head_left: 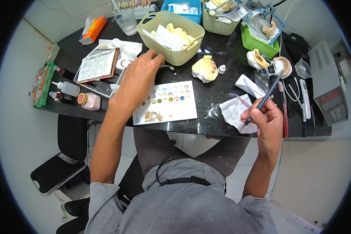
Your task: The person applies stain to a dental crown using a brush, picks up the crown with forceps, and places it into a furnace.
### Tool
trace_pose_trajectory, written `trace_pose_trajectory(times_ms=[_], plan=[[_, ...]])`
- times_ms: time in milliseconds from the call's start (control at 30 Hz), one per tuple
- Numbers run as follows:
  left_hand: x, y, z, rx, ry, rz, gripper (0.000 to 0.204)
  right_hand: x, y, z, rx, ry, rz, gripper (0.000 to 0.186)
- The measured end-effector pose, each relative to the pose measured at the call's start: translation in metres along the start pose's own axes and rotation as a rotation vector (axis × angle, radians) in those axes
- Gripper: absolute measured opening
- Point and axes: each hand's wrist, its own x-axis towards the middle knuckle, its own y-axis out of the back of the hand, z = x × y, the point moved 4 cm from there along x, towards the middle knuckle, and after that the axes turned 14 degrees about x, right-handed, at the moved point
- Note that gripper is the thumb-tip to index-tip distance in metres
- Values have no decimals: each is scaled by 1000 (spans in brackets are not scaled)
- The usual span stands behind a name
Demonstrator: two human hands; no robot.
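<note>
My left hand rests palm-down on the black worktop, its fingers closed on a thin metal tool beside a beige basket. Just right of that hand lies a white palette with several small wells of colour and brown smears. My right hand holds a dark-handled brush upright, its tip near a plaster dental cast on a metal frame. A crumpled white tissue lies under the right hand. A yellow plaster cast and a tiny white bottle sit behind the palette.
Blue, beige and green baskets line the back. A glass, orange box, open booklet, dropper bottles and pink jar stand left. A grey machine sits right; a black chair stands below left.
</note>
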Motion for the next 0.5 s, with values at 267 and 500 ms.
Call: trace_pose_trajectory(times_ms=[267,500], plan=[[8,31,3,-212,65,166,11,-5,-42,40,2,127,-46,11],[-29,84,18,-859,397,318,12,-3,-70,56,-361,382,-43,8]])
